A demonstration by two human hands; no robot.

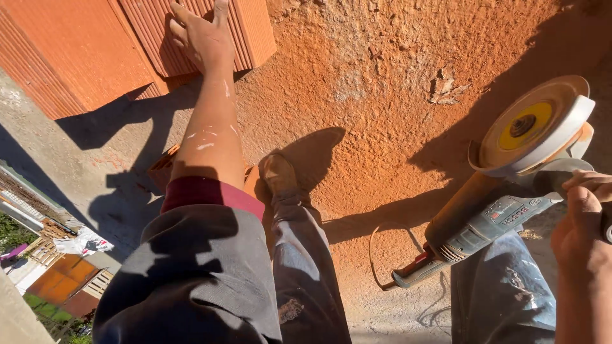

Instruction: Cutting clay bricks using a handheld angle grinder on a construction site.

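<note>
The left hand [203,35] lies flat, fingers spread, on a ribbed red clay block [191,32] at the far edge of the dusty orange ground [382,95], gripping nothing. The right hand [583,223] is clenched round the side handle of an angle grinder [503,191], held above the ground near the right knee. The grinder looks heavy and rigid, dust-caked; body and handle seem its safe holds, clear of the disc. The block looks stiff, brittle, rough-grooved.
</note>
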